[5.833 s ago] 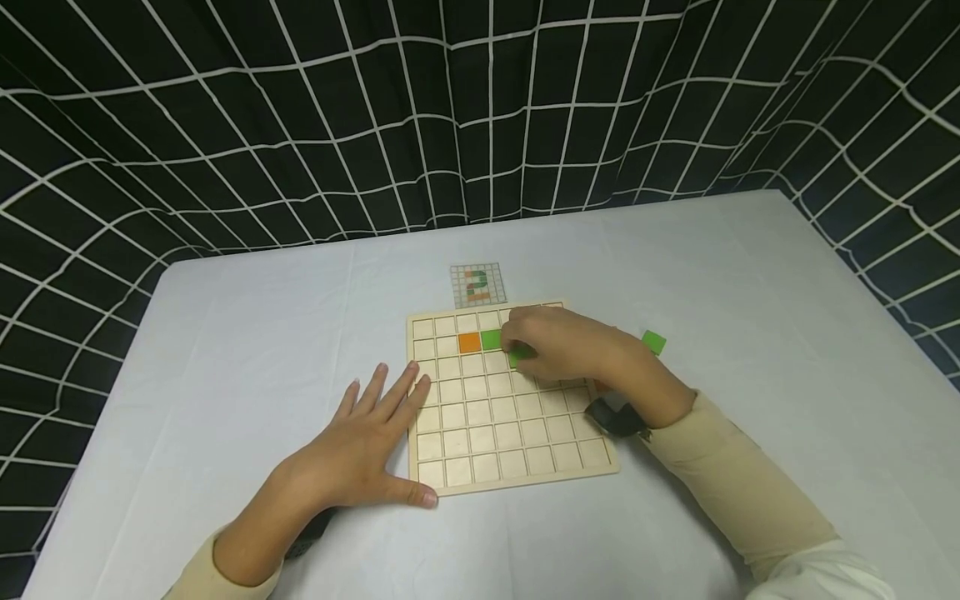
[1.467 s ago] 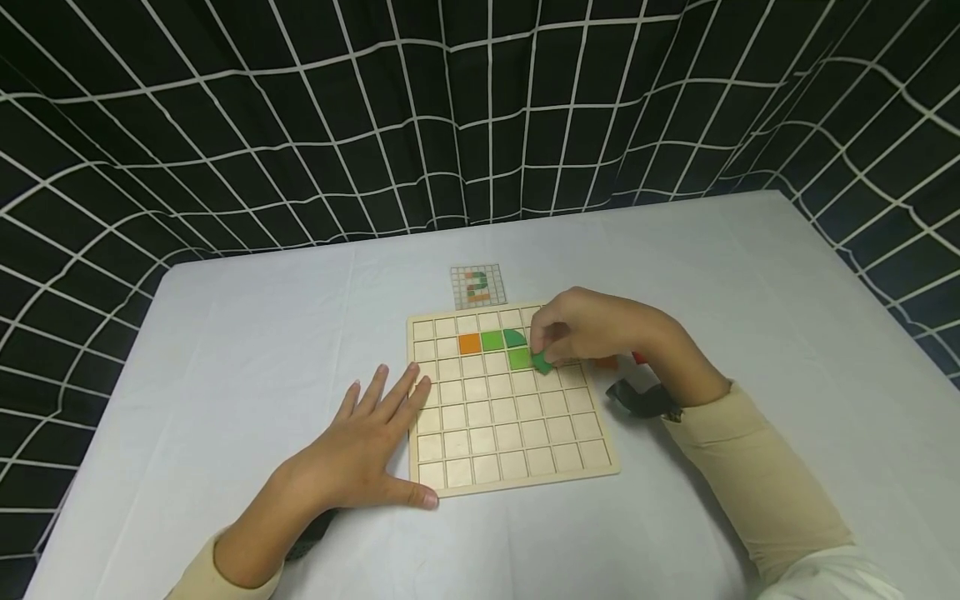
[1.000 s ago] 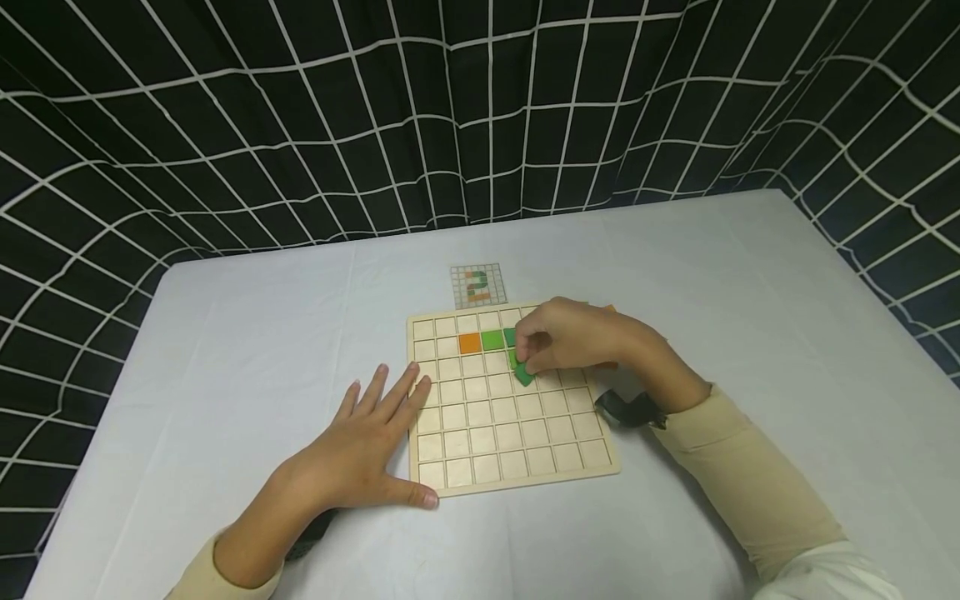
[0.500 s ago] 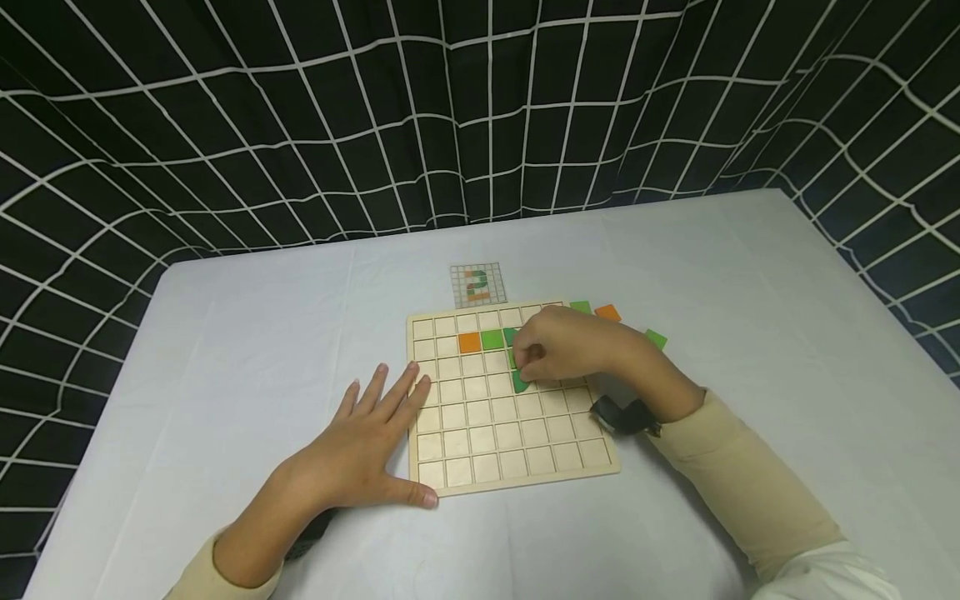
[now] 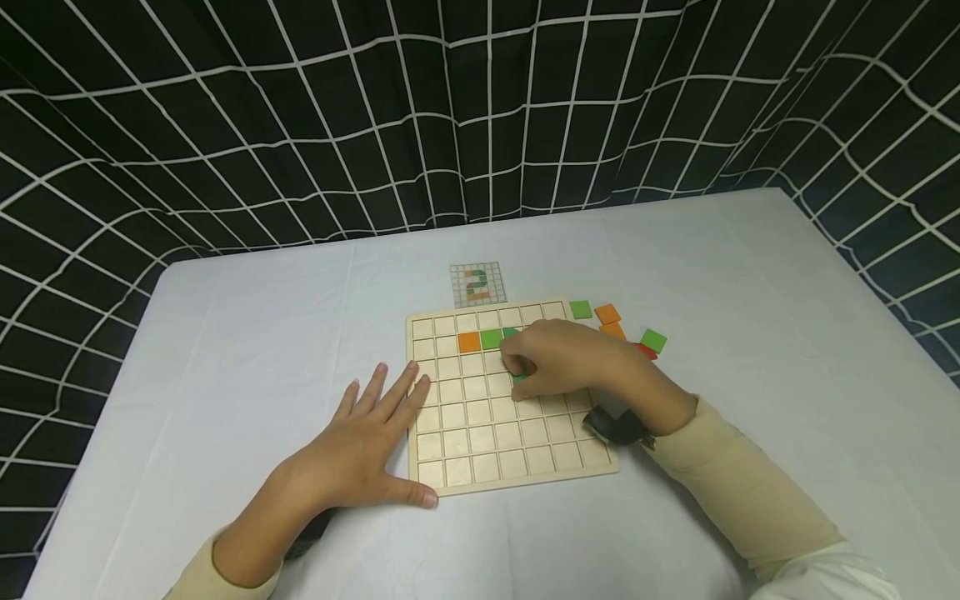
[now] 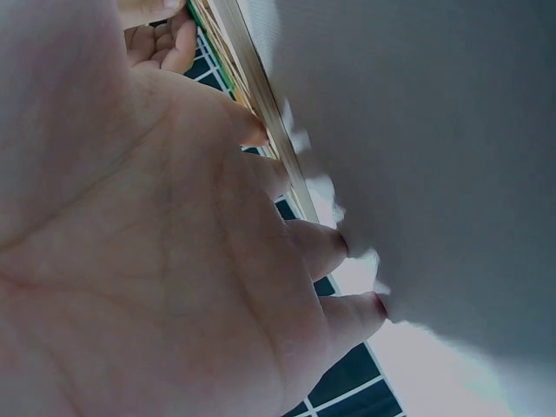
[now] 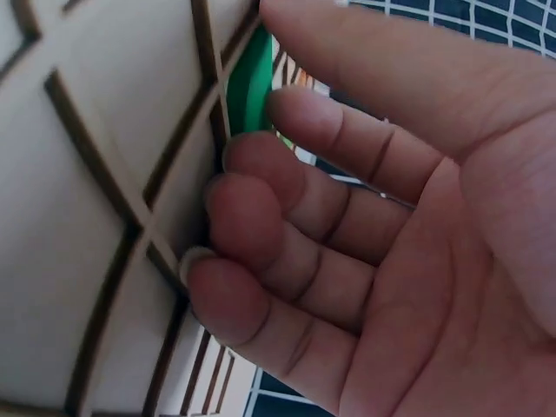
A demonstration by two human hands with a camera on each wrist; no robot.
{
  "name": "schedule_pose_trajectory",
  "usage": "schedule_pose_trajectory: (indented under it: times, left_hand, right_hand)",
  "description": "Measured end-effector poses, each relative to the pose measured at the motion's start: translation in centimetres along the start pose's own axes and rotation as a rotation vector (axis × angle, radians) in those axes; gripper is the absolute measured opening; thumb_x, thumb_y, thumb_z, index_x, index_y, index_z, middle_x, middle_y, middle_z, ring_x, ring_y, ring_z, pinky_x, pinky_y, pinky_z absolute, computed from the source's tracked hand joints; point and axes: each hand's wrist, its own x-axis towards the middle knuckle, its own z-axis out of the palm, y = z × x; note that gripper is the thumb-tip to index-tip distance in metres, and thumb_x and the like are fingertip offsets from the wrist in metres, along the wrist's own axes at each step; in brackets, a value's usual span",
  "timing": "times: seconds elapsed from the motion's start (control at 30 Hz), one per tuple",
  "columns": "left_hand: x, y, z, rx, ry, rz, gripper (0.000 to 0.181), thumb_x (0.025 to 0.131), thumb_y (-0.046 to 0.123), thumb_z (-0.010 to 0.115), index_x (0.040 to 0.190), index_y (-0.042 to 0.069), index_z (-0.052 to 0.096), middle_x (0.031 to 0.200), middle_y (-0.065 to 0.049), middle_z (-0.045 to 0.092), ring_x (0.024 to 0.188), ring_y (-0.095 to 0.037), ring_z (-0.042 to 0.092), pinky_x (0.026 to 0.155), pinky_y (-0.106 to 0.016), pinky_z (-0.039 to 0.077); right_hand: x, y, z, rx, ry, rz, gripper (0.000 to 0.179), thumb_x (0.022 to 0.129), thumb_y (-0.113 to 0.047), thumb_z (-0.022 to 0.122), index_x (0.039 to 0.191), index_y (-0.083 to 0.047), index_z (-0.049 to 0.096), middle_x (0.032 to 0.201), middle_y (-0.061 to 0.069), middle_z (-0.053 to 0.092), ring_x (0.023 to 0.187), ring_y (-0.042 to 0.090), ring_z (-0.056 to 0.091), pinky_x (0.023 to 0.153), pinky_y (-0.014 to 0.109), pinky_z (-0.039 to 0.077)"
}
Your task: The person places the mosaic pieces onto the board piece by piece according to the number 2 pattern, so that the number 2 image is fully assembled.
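A pale wooden grid board (image 5: 510, 437) lies on the table. My left hand (image 5: 356, 458) rests flat at its left edge, fingers spread, some fingertips and the thumb on the rim. Over the board's upper middle, my right hand (image 5: 566, 358) pinches a dark green tile (image 7: 249, 95) between thumb and fingers, against a grid cell. The hand mostly covers this tile in the head view. In the second row sit an orange tile (image 5: 468, 342), a light green tile (image 5: 491, 339) and another dark green tile (image 5: 510, 332), partly hidden by my right hand.
Behind the board lies a small pattern card (image 5: 478, 284). Loose tiles lie to the right: light green (image 5: 581, 310), orange (image 5: 607, 314), red (image 5: 646, 351) and another light green tile (image 5: 654, 341). A dark gridded curtain (image 5: 480, 108) hangs behind the table.
My right hand has brought the dark green tile leftward to a cell below the light green tile, turning it on the way. My left hand has stayed in place.
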Motion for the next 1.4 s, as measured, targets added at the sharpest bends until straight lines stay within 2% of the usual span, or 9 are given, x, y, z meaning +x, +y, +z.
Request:
schedule_pose_trajectory:
  times: [0.2,0.47,0.63,0.73,0.83,0.93,1.0,1.13,1.4]
  left_hand:
    - [0.0,0.0,0.0,-0.003,-0.001,0.001,0.128,0.07,0.085,0.062,0.162,0.01,0.015,0.168,-0.01,0.003,0.15,-0.044,0.0,0.113,-0.069,0.008]
    - [0.1,0.0,0.0,-0.004,-0.003,0.001,0.128,0.07,0.085,0.062,0.162,0.01,0.014,0.168,-0.01,0.002,0.15,-0.043,-0.001,0.113,-0.069,0.007]
    - [0.1,0.0,0.1,-0.001,-0.008,-0.005,0.129,0.069,0.083,0.066,0.162,0.011,0.013,0.168,-0.009,0.0,0.15,-0.042,-0.004,0.114,-0.067,0.005]
    - [0.2,0.0,0.1,-0.009,-0.004,-0.002,0.129,0.069,0.082,0.067,0.162,0.01,0.013,0.168,-0.009,0.0,0.15,-0.042,-0.004,0.114,-0.067,0.005]
    - [0.1,0.0,0.0,-0.014,-0.003,-0.002,0.129,0.07,0.082,0.066,0.162,0.01,0.014,0.168,-0.01,0.001,0.15,-0.043,-0.004,0.114,-0.068,0.005]
    - [0.0,0.0,0.0,-0.013,-0.008,-0.006,0.128,0.07,0.083,0.065,0.162,0.01,0.014,0.168,-0.01,0.001,0.15,-0.043,-0.003,0.114,-0.068,0.005]
    - [-0.1,0.0,0.0,-0.016,-0.006,-0.004,0.127,0.07,0.083,0.065,0.162,0.01,0.015,0.168,-0.01,0.002,0.15,-0.043,-0.003,0.113,-0.068,0.006]
    - [-0.1,0.0,-0.1,-0.012,-0.01,-0.004,0.127,0.071,0.083,0.064,0.162,0.01,0.014,0.168,-0.01,0.002,0.15,-0.043,-0.003,0.113,-0.068,0.005]
    - [-0.1,0.0,-0.1,-0.013,-0.008,-0.002,0.127,0.07,0.083,0.064,0.162,0.01,0.014,0.168,-0.01,0.003,0.15,-0.044,-0.002,0.113,-0.069,0.006]
  right_hand:
    - [0.1,-0.3,0.1,-0.027,-0.002,0.027,0.02,0.085,-0.018,0.081,0.088,-0.016,0.062,0.069,-0.005,0.051,0.067,0.013,0.048,0.064,0.03,0.04]
    - [-0.6,-0.7,-0.7,-0.009,-0.025,0.026,0.014,0.086,-0.003,0.075,0.086,-0.017,0.073,0.072,-0.007,0.056,0.072,0.014,0.049,0.07,0.032,0.044]
    - [-3.0,0.1,-3.3,0.031,-0.098,0.088,0.022,0.09,-0.001,0.067,0.096,-0.018,0.079,0.092,-0.009,0.068,0.091,0.013,0.059,0.088,0.041,0.049]
    - [-4.6,1.5,-5.0,0.028,-0.058,0.26,0.014,0.092,-0.007,0.066,0.091,-0.015,0.076,0.089,-0.003,0.069,0.083,0.019,0.062,0.08,0.043,0.051]
    - [-6.0,3.4,-6.0,-0.019,-0.014,0.524,0.004,0.086,-0.011,0.066,0.088,-0.009,0.07,0.08,0.006,0.063,0.071,0.026,0.056,0.064,0.042,0.047]
    - [-6.8,5.5,-6.1,0.009,-0.056,0.744,0.021,0.079,-0.015,0.073,0.093,-0.002,0.066,0.081,0.012,0.06,0.072,0.029,0.057,0.06,0.039,0.048]
    - [-7.0,6.6,-5.9,0.097,-0.099,0.83,0.033,0.078,-0.018,0.078,0.1,0.002,0.064,0.082,0.015,0.059,0.072,0.03,0.059,0.06,0.037,0.049]
    - [-6.6,7.8,-5.3,0.208,-0.156,0.821,0.043,0.077,-0.025,0.084,0.103,0.001,0.062,0.083,0.014,0.061,0.071,0.027,0.06,0.061,0.034,0.052]
    - [-5.4,8.2,-5.0,0.165,-0.115,0.71,0.037,0.082,-0.033,0.082,0.093,-0.004,0.061,0.077,0.009,0.06,0.069,0.024,0.058,0.061,0.033,0.048]
